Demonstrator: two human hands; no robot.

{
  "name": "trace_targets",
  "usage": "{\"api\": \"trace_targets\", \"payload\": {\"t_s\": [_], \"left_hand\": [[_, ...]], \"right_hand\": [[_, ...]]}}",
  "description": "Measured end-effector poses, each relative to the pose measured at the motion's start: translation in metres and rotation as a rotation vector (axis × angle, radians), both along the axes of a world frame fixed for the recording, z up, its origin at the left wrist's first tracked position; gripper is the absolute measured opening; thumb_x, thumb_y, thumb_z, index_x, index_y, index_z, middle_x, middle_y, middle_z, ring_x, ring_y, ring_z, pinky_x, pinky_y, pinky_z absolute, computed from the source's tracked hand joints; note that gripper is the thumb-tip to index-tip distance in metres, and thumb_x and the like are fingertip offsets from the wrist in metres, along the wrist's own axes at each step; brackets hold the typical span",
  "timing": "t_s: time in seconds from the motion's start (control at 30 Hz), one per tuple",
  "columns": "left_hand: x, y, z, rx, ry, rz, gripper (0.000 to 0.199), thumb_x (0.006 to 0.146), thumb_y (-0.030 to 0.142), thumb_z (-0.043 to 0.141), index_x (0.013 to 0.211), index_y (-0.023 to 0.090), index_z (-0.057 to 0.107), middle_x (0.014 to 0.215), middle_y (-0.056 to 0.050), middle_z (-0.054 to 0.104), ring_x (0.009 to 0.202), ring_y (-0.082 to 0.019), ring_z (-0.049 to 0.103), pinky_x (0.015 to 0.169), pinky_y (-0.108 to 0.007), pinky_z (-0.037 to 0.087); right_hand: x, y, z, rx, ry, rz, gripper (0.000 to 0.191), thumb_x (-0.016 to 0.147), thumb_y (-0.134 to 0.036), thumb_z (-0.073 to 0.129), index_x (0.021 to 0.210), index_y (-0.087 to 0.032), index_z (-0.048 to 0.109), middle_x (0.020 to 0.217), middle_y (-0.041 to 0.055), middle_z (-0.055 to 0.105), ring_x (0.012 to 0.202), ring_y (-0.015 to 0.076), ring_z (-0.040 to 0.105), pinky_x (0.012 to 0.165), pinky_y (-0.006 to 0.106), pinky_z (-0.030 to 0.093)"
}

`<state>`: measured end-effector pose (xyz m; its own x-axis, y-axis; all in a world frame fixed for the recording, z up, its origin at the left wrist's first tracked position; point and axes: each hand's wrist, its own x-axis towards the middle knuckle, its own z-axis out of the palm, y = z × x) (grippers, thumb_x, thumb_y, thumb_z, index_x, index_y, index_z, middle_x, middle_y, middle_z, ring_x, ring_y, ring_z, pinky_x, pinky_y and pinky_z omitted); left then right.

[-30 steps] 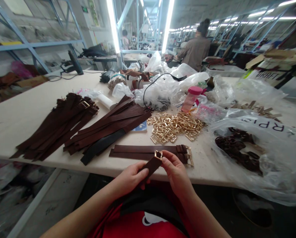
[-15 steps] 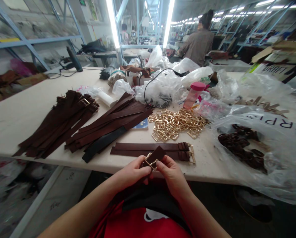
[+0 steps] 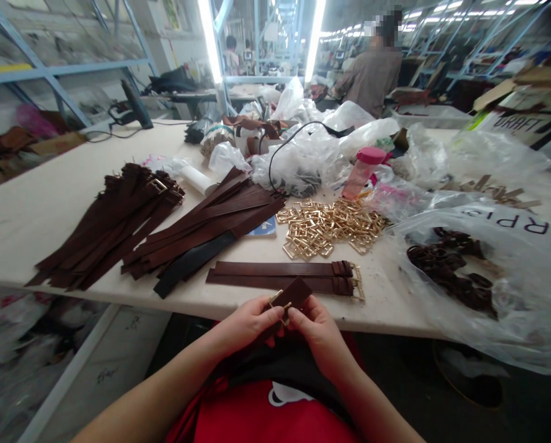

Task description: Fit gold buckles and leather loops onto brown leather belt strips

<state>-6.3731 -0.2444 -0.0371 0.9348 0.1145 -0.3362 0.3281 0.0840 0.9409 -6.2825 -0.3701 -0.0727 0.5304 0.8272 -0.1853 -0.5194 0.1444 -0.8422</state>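
Both hands meet at the table's front edge over a brown leather strap [image 3: 295, 294] and a gold buckle [image 3: 276, 299]. My left hand [image 3: 255, 321] is closed on the buckle, its thumb pressed against the frame. My right hand [image 3: 314, 320] pinches the strap, thumb close to the buckle's prong. The rest of this strap is hidden beneath the hands. Just beyond them lie two finished-looking straps [image 3: 275, 269], side by side, with loops and gold buckles at their right ends. Farther back is a heap of loose gold buckles [image 3: 330, 226].
Two piles of brown straps, one at left [image 3: 95, 234] and one nearer the middle [image 3: 201, 227], lie on the table. A clear bag [image 3: 446, 344] of dark leather loops is at right. A pink-lidded bottle [image 3: 359, 175] stands before crumpled plastic bags [image 3: 298, 157]. A person [image 3: 372, 77] is beyond.
The left thumb has slid onto the buckle's front bar, and the right thumb has moved in beside it. Strap and buckle have tilted slightly. The view has shifted a little.
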Motion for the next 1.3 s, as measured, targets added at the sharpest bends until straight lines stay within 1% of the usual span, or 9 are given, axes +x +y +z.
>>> {"api": "trace_targets", "payload": {"t_s": [0.17, 0.4, 0.7, 0.93, 1.0, 1.1, 1.17, 1.23, 1.3], "left_hand": [[-0.004, -0.004, 0.001, 0.06, 0.018, 0.007, 0.043, 0.082, 0.054, 0.047, 0.086, 0.011, 0.053, 0.071, -0.003, 0.053, 0.057, -0.01, 0.05, 0.045, -0.017, 0.043], [-0.006, -0.006, 0.003, 0.176, 0.072, -0.025, 0.042, 0.084, 0.052, 0.042, 0.087, 0.012, 0.054, 0.067, -0.001, 0.055, 0.048, -0.008, 0.048, 0.044, -0.017, 0.04], [-0.003, -0.012, 0.002, 0.169, 0.109, 0.015, 0.032, 0.083, 0.045, 0.045, 0.08, 0.014, 0.051, 0.062, 0.001, 0.053, 0.044, -0.007, 0.046, 0.041, -0.016, 0.036], [-0.002, -0.012, 0.009, 0.157, 0.158, 0.006, 0.023, 0.081, 0.036, 0.044, 0.078, 0.014, 0.052, 0.058, 0.001, 0.054, 0.041, -0.007, 0.046, 0.039, -0.015, 0.035], [0.0, -0.012, 0.01, 0.154, 0.153, 0.01, 0.021, 0.08, 0.034, 0.044, 0.077, 0.014, 0.052, 0.058, 0.002, 0.053, 0.041, -0.007, 0.046, 0.038, -0.015, 0.036], [0.003, -0.012, 0.011, 0.171, 0.12, 0.003, 0.021, 0.079, 0.032, 0.043, 0.075, 0.014, 0.052, 0.06, 0.002, 0.052, 0.043, -0.008, 0.047, 0.039, -0.016, 0.037], [0.003, -0.013, 0.012, 0.204, 0.103, -0.006, 0.021, 0.08, 0.031, 0.042, 0.074, 0.014, 0.051, 0.061, 0.001, 0.052, 0.044, -0.008, 0.047, 0.039, -0.016, 0.037], [0.002, -0.015, 0.015, 0.253, 0.09, -0.018, 0.02, 0.081, 0.032, 0.043, 0.074, 0.015, 0.05, 0.061, 0.002, 0.052, 0.044, -0.007, 0.046, 0.04, -0.016, 0.036], [0.001, -0.016, 0.019, 0.298, 0.079, -0.03, 0.02, 0.082, 0.033, 0.046, 0.076, 0.015, 0.05, 0.064, 0.002, 0.053, 0.045, -0.007, 0.047, 0.042, -0.016, 0.036]], "right_hand": [[-0.001, -0.006, 0.002, 0.004, 0.01, 0.002, 0.028, 0.072, -0.034, 0.068, 0.094, -0.019, 0.057, 0.079, -0.0011, 0.06, 0.061, 0.0096, 0.052, 0.059, 0.022, 0.042], [-0.003, -0.003, -0.006, -0.023, 0.032, -0.029, 0.031, 0.072, -0.037, 0.067, 0.094, -0.019, 0.056, 0.077, -0.0005, 0.06, 0.058, 0.01, 0.05, 0.056, 0.022, 0.04], [-0.009, -0.006, -0.009, -0.048, -0.299, -0.228, 0.026, 0.074, -0.038, 0.063, 0.091, -0.02, 0.054, 0.077, 0.0, 0.06, 0.064, 0.0133, 0.054, 0.059, 0.025, 0.044], [-0.006, -0.005, -0.009, 0.009, -0.039, -0.063, 0.025, 0.075, -0.038, 0.062, 0.091, -0.021, 0.053, 0.077, -0.0004, 0.06, 0.059, 0.0134, 0.055, 0.057, 0.027, 0.045], [-0.008, -0.006, -0.007, -0.001, -0.172, -0.122, 0.018, 0.077, -0.035, 0.06, 0.088, -0.021, 0.054, 0.078, 0.0006, 0.059, 0.062, 0.0145, 0.055, 0.058, 0.028, 0.045], [-0.008, -0.01, -0.004, -0.037, -0.648, -0.324, 0.007, 0.077, -0.028, 0.06, 0.078, -0.022, 0.06, 0.084, 0.0034, 0.057, 0.076, 0.0178, 0.056, 0.067, 0.03, 0.045], [-0.005, -0.011, -0.003, -0.06, -0.842, -0.373, 0.004, 0.076, -0.026, 0.061, 0.075, -0.022, 0.061, 0.085, 0.0041, 0.057, 0.081, 0.0189, 0.054, 0.072, 0.031, 0.044], [0.001, -0.009, -0.002, -0.086, -0.775, -0.327, 0.006, 0.076, -0.028, 0.061, 0.076, -0.021, 0.06, 0.079, 0.0025, 0.058, 0.076, 0.0179, 0.054, 0.07, 0.03, 0.043], [0.006, -0.007, -0.001, -0.084, -0.513, -0.211, 0.014, 0.075, -0.033, 0.062, 0.078, -0.02, 0.056, 0.073, 0.0003, 0.058, 0.068, 0.0161, 0.054, 0.064, 0.028, 0.044]]}}
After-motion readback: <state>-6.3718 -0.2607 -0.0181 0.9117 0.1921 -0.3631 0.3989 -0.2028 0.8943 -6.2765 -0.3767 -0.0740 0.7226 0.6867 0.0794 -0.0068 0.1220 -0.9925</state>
